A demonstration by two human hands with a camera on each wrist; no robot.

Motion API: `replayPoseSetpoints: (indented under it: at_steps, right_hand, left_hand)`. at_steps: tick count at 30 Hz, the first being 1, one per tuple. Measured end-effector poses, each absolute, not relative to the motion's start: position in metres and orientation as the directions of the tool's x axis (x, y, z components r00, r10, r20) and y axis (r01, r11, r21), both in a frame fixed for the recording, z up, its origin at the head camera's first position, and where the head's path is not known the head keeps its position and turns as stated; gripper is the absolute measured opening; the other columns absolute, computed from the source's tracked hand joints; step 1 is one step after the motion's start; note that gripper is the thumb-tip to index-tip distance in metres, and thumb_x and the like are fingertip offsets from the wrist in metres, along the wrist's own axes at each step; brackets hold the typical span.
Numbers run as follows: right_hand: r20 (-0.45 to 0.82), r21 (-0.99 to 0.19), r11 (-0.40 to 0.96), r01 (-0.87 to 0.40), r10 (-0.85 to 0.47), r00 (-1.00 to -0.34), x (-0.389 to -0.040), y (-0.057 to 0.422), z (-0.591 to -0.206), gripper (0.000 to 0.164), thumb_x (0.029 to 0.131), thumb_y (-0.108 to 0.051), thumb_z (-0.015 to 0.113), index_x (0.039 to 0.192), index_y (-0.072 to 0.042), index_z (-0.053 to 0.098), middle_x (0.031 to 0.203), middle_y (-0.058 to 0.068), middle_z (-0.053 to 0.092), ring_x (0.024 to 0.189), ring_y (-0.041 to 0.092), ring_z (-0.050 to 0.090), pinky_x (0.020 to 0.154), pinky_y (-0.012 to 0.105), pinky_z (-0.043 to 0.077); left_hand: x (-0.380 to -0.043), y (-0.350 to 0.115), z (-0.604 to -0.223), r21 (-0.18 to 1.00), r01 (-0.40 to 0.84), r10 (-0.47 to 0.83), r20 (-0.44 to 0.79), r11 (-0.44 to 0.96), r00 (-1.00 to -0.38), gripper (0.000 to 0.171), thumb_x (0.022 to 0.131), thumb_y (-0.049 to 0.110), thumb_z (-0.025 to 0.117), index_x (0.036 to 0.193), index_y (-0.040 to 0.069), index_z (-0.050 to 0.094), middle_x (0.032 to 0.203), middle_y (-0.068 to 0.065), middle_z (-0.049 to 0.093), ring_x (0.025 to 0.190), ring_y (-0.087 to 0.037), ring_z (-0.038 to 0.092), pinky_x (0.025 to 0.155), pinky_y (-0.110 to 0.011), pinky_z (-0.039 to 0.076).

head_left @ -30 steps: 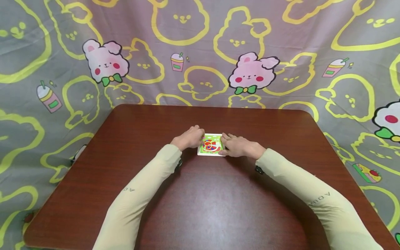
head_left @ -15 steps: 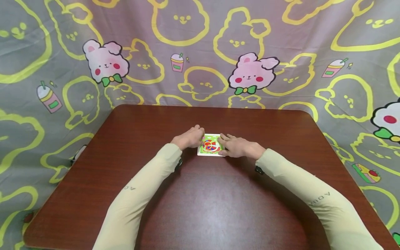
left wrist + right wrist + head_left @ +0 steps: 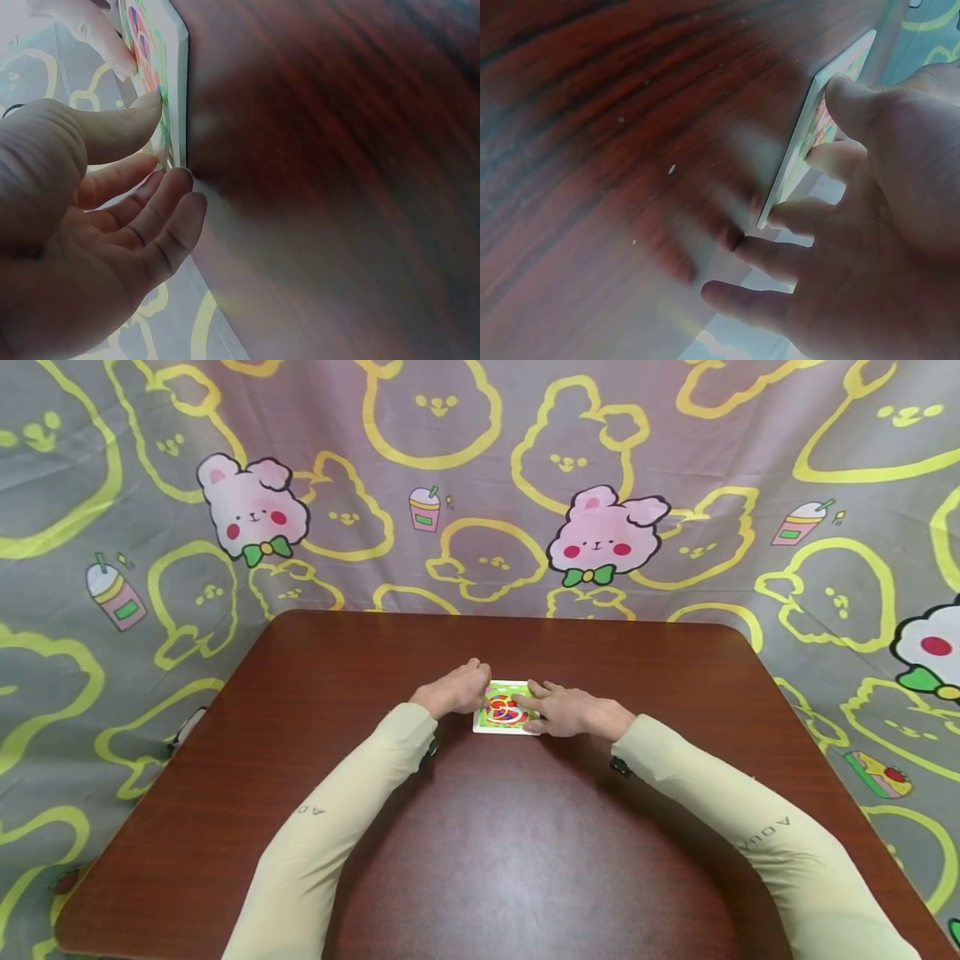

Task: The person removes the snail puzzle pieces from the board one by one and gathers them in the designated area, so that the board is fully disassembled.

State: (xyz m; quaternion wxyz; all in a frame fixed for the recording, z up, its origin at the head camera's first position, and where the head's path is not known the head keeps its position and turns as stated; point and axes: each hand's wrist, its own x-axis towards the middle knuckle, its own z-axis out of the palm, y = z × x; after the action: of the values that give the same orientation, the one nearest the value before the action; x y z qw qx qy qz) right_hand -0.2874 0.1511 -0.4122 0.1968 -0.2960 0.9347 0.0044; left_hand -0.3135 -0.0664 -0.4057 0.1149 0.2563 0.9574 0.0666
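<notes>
Item: one flat, squarish picture board [image 3: 501, 713], white-bordered, its face green with a red, blue and cream spiral figure, lying on the dark red-brown tabletop [image 3: 517, 835], beyond the middle and toward the back edge, between two hands. Left hand [image 3: 454, 690]: fingers bent, thumb resting on the board's face and fingertips against its left edge, so that it holds that side. Right hand [image 3: 572, 712]: fingers loosely spread, grasping nothing; thumb at the near right part of the board, index finger reaching over the face, ring and little fingers past the board's edge. Obstructions: the left hand covers part of the left border; the right hand covers much of the right border and some of the picture beside it. Sleeves, two, pale yellow-green: left sleeve [image 3: 337, 818] and right sleeve [image 3: 735, 802], each with dark lettering and each crossing the near part of the tabletop. Dark wrist devices, two: one below the left cuff [image 3: 429, 752], one below the right cuff [image 3: 620, 767]. Tabletop marks: a pale sheen near the person and a small light speck [image 3: 671, 169]. Surround: grey patterned cloth [image 3: 480, 568] behind and at both sides, printed with yellow outlines, pink rabbit heads and drink cups.
</notes>
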Motion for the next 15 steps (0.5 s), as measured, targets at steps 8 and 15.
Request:
replayPoseSetpoints:
  at_steps: [8, 15]
  right_hand:
    - [-0.367, -0.100, 0.815, -0.570, -0.563, -0.741, -0.2849, 0.1498, -0.4093, 0.062, 0.101, -0.048, 0.046, 0.156, -0.028, 0.024, 0.164, 0.019, 0.010, 0.147, 0.046, 0.019, 0.112, 0.059, 0.031]
    - [-0.382, -0.090, 0.817, -0.569, -0.556, -0.738, -0.2858, 0.1481, -0.4086, 0.062, 0.101, -0.049, 0.045, 0.156, -0.030, 0.024, 0.164, 0.019, 0.010, 0.148, 0.046, 0.019, 0.112, 0.060, 0.030]
  left_hand:
    - [-0.3143, -0.0663, -0.4075, 0.209, 0.468, 0.502, -0.165, 0.859, -0.849, 0.039, 0.091, 0.021, 0.068, 0.123, 0.005, 0.051, 0.116, -0.012, 0.050, 0.103, -0.024, 0.052, 0.094, -0.037, 0.045]
    - [-0.3116, -0.0655, -0.4074, 0.196, 0.484, 0.510, -0.117, 0.853, -0.852, 0.037, 0.089, 0.018, 0.070, 0.123, 0.008, 0.060, 0.114, -0.012, 0.048, 0.099, -0.024, 0.053, 0.090, -0.036, 0.047]
